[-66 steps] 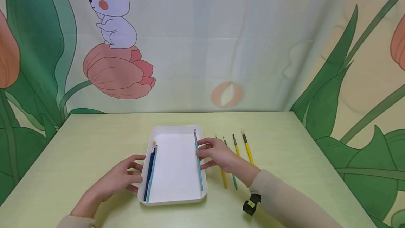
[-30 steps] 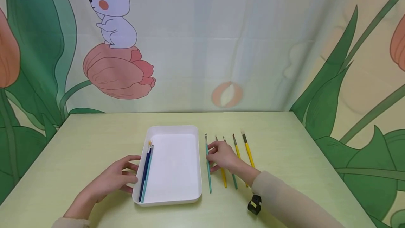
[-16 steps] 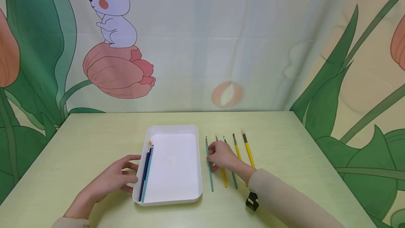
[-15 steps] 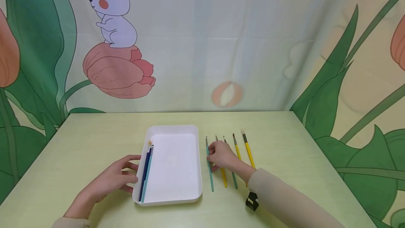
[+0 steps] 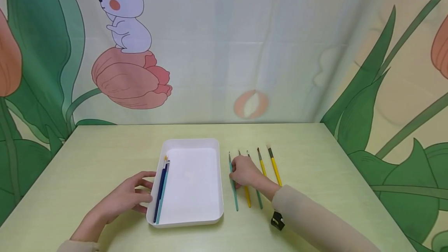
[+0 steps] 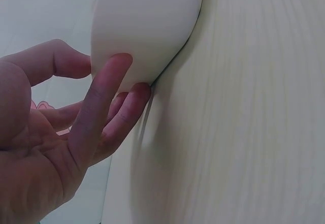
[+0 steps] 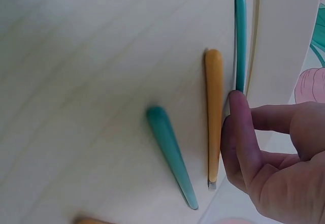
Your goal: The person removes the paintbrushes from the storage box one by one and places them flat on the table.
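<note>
In the head view, my right hand (image 5: 246, 171) pinches a teal paintbrush (image 5: 235, 195) lying just right of a white tray (image 5: 194, 182). The right wrist view shows fingertips on that teal paintbrush (image 7: 241, 41), beside an orange-yellow paintbrush (image 7: 214, 112). My left hand (image 5: 120, 199) touches the tray's left side. Up close, its fingertips press the outer wall of the tray (image 6: 147, 26), fingers spread and slightly bent. Inside the tray, along its left wall, lie a navy paintbrush (image 5: 160, 195) and a light teal paintbrush (image 5: 163, 197). My right hand hides part of the pinched brush.
Right of the held brush lie a yellow paintbrush (image 5: 247, 197), a green paintbrush (image 5: 259, 200), a yellow paintbrush with a reddish tip (image 5: 261, 162) and a thick yellow paintbrush (image 5: 275, 168). The pale table (image 5: 105, 151) ends against a printed curtain (image 5: 196, 69).
My right hand has carried the teal paintbrush from over the tray's right edge down to the table, then slightly right. The tray and left hand shifted a little left, then stayed still.
</note>
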Action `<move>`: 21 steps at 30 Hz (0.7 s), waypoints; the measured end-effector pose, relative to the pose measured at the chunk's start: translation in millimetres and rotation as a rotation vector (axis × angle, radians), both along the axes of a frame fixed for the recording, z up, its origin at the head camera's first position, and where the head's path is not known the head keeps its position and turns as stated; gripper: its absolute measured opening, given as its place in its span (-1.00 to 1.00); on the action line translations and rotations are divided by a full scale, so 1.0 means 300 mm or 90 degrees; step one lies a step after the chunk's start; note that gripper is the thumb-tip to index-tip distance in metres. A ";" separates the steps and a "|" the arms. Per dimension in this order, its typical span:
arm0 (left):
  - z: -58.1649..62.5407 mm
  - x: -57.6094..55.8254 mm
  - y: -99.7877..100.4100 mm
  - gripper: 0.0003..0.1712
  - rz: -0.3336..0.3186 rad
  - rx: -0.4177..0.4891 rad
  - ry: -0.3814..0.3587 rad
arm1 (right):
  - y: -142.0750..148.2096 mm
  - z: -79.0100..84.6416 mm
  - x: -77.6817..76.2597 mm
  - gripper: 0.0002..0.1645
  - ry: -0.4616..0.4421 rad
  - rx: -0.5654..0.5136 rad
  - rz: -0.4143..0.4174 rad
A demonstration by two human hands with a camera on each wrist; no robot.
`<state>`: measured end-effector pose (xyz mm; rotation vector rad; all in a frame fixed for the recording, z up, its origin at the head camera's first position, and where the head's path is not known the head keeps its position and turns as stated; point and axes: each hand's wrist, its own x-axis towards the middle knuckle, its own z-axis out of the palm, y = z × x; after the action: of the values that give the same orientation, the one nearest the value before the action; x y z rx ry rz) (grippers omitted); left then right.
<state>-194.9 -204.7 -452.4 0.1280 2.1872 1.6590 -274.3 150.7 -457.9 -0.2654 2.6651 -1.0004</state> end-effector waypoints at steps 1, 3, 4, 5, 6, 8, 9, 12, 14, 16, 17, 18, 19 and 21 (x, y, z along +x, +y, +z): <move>0.001 -0.001 0.001 -0.16 0.000 -0.002 0.000 | 0.000 -0.001 -0.001 -0.88 0.004 0.007 0.003; 0.001 -0.002 0.002 -0.16 0.000 -0.007 0.000 | 0.002 0.000 -0.002 -0.84 0.011 0.020 0.007; 0.002 -0.003 0.003 -0.16 0.001 -0.009 0.000 | 0.002 -0.001 -0.003 -0.82 0.014 0.026 0.010; 0.002 -0.003 0.004 -0.15 0.001 -0.011 -0.001 | 0.002 -0.001 -0.004 -0.80 0.015 0.032 0.010; 0.003 -0.003 0.005 -0.15 0.001 -0.013 -0.001 | 0.002 0.000 -0.004 -0.80 0.016 0.037 0.010; 0.004 -0.003 0.006 -0.15 0.002 -0.016 -0.002 | 0.001 0.002 -0.003 -0.79 0.014 0.047 0.008; 0.005 -0.003 0.007 -0.15 0.001 -0.015 -0.002 | 0.001 0.002 -0.003 -0.79 0.014 0.051 0.008; 0.006 -0.005 0.007 -0.15 0.000 -0.014 -0.002 | 0.000 0.006 -0.002 -0.76 0.015 0.060 0.008; 0.005 -0.007 0.007 -0.15 0.000 -0.011 -0.001 | 0.002 0.007 -0.001 -0.74 0.019 0.063 0.011; 0.003 -0.008 0.006 -0.15 -0.001 -0.010 0.000 | 0.004 0.010 0.000 -0.75 0.029 0.064 0.016; 0.002 -0.008 0.006 -0.15 -0.001 -0.009 0.000 | 0.005 0.010 0.000 -0.77 0.032 0.065 0.017; 0.001 -0.007 0.005 -0.15 -0.002 -0.008 0.000 | 0.006 0.009 0.001 -0.81 0.033 0.067 0.019; 0.000 -0.006 0.003 -0.15 -0.002 -0.006 0.000 | 0.007 0.008 0.002 -0.86 0.036 0.068 0.022; -0.003 -0.004 0.000 -0.15 -0.003 -0.002 -0.002 | 0.008 0.007 0.005 -0.76 0.040 0.063 0.024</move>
<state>-196.2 -204.7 -453.4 0.1297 2.1862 1.6522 -272.9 153.1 -455.8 -0.3310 2.7457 -0.8597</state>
